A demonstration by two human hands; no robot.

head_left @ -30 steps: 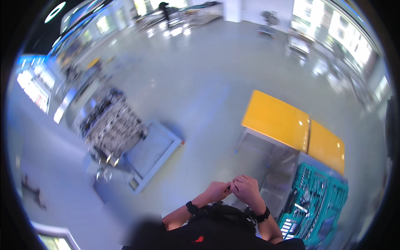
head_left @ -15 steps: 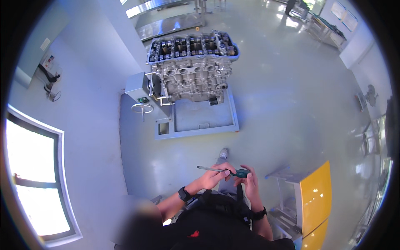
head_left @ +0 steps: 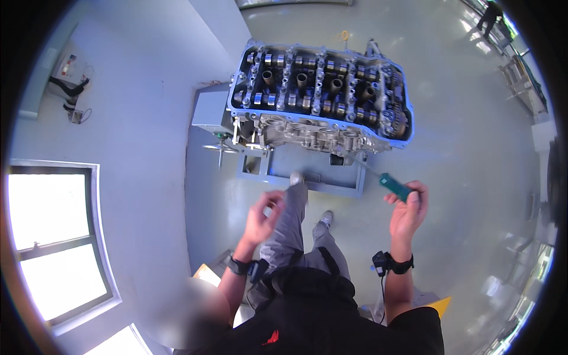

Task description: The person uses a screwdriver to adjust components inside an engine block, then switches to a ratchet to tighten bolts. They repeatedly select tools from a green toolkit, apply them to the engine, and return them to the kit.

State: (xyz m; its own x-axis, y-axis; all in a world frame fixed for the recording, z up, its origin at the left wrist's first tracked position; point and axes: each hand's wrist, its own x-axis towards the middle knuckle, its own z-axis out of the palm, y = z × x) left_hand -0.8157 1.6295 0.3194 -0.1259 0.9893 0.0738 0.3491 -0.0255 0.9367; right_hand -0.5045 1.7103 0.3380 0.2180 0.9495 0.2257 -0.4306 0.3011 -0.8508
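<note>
My right hand (head_left: pixel 408 216) is closed round the green handle of a screwdriver (head_left: pixel 395 187). The thin blade points up and left toward the lower right of an engine (head_left: pixel 331 125). Whether its tip touches the engine I cannot tell. On the left, my left hand (head_left: pixel 263 218) is raised with loosely curled fingers and holds nothing visible. Both hands are on the near side of the engine. Its top is uncovered and shows camshafts, bearing caps and several round tubes inside a blue-edged rim.
A grey stand (head_left: pixel 214 111) with a handwheel (head_left: pixel 220 149) carries the engine above a blue-grey base frame (head_left: pixel 334 188). A wall with a window (head_left: pixel 59 236) runs along the left. A yellow panel (head_left: pixel 439 306) shows at lower right, behind my right arm.
I have stepped closer to the engine. My hands, earlier together on the screwdriver, are now apart; the left has let go, and the right has carried the screwdriver forward and right.
</note>
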